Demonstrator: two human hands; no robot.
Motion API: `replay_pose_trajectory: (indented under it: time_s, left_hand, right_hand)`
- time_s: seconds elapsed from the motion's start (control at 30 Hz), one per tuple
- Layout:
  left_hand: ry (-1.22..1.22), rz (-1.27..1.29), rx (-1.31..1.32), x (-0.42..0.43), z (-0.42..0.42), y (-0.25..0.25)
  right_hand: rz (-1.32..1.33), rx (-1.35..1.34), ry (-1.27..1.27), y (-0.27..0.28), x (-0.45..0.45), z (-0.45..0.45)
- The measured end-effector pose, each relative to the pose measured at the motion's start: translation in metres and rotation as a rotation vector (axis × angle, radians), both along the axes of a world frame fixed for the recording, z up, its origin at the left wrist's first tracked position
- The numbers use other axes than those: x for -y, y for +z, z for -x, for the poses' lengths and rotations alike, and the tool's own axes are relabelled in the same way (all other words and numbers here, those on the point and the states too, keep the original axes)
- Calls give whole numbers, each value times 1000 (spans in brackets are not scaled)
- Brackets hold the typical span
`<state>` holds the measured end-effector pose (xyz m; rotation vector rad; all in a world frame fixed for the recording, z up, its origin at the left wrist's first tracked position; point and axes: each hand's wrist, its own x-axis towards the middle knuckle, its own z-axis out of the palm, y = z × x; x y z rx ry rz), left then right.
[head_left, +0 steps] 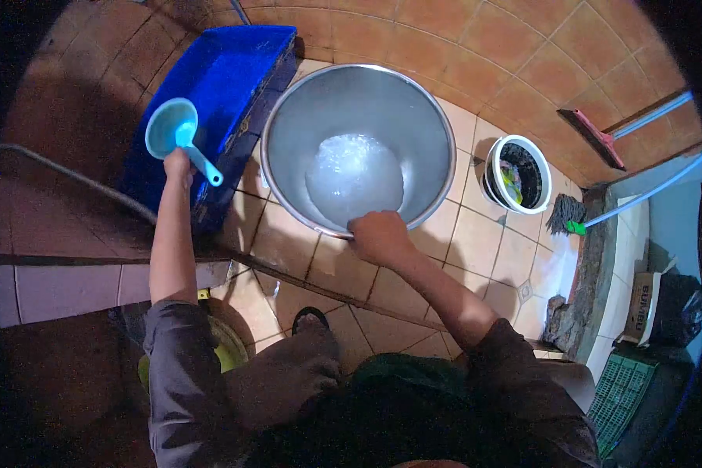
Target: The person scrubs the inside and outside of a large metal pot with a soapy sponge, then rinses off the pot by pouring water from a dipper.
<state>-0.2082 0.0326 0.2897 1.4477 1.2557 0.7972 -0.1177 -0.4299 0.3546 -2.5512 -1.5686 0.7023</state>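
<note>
My left hand (178,165) is closed on the handle of a light blue water dipper (164,125), which is held over a blue plastic tub (242,58) at the upper left. A big round metal pot (359,93) stands on the tiled floor in the middle, with shallow, bubbly water (355,175) at its bottom. The fingers of my right hand (381,236) wrap over the near rim of this pot. Whether the dipper has water in it I cannot tell.
Right of the pot sits a white bucket (534,175) with dark contents. Beyond it are a mop (567,216) and a red squeegee (597,140) against the wall. A low step edge (320,285) crosses the floor; a green crate (620,390) stands lower right.
</note>
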Motion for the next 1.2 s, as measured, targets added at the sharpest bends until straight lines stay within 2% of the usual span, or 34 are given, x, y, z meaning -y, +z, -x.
replay_pose_trajectory:
  time_s: [0.03, 0.07, 0.1, 0.17, 0.2, 0.23, 0.27, 0.3, 0.37, 0.5, 0.53, 0.6, 0.67, 0.7, 0.73, 0.77, 0.83, 0.87, 0.9, 0.97, 1.0, 1.07, 1.1, 1.13, 1.17, 1.2]
  left_hand:
    - [20, -42, -322, 1, -3, 2]
    - [150, -189, -696, 10, -18, -4]
    - [-63, -313, -579, 22, -29, -7]
    - [-554, -228, -179, 108, -60, 37]
    - [-653, -75, -14, 148, -72, 50]
    - [-959, -113, -44, 163, -84, 62]
    - [-767, -451, -213, 175, -93, 51]
    - [-788, -566, -180, 181, -103, 41]
    - [-840, -583, -153, 238, -103, 73]
    - [-934, -531, -73, 323, -114, 95]
    - [-943, -553, -77, 330, -117, 98]
    - [-967, -596, -91, 343, -122, 103]
    - [-1031, -544, -48, 348, -122, 107]
    - [-1065, -512, -4, 353, -120, 109]
    - [-1096, -476, 38, 357, -117, 113]
    - [-1144, -533, -90, 363, -114, 121]
    - [-1197, -556, -17, 368, -119, 116]
    - [-1221, -560, 15, 369, -121, 113]
    - [-1244, -527, -33, 369, -126, 115]
    - [-1222, -434, -17, 368, -138, 118]
    - [-1213, -391, -7, 367, -143, 117]
    - [-1169, -376, -60, 360, -155, 112]
    - [-1156, -364, -119, 358, -160, 117]
    - [-1141, -349, -178, 354, -163, 120]
    - [-1102, -408, -110, 347, -170, 108]
    - [-1099, -395, -69, 345, -175, 100]
  right_hand:
    - [-50, 67, 10, -11, 5, 4]
    - [-100, 132, 21, -19, 11, 6]
    - [-163, 122, 14, -25, 16, 9]
    - [-297, 112, -2, -32, 24, 12]
    - [-339, 77, -31, -36, 32, 17]
    - [-381, 46, -58, -40, 42, 23]
    - [-422, 15, -85, -43, 52, 25]
    - [-387, -110, -66, -46, 67, 22]
    - [-320, -360, -29, -53, 94, 12]
    - [-401, -1723, -373, -63, 83, 7]
    - [-357, -1556, -420, -53, 74, 11]
    - [-282, -1230, -338, -100, 63, 9]
    - [-149, -711, 77, -198, 69, -6]
    - [-48, -474, 206, -219, 81, -23]
    - [70, -376, 57, -192, 86, -50]
    - [194, -282, -88, -161, 89, -77]
    - [-222, -339, -576, -185, 85, -128]
    - [-432, -365, -627, -221, 78, -164]
    - [-642, -385, -651, -254, 70, -199]
    - [-783, -202, -372, -298, 56, -244]
    - [-713, -7, -265, -273, 47, -247]
    - [-814, -97, -264, -280, 43, -247]
    - [-974, -391, -370, -310, 51, -231]
    - [-934, -384, -413, -321, 60, -205]
    - [-893, -377, -454, -326, 68, -179]
    - [-653, -69, -425, -322, 78, -146]
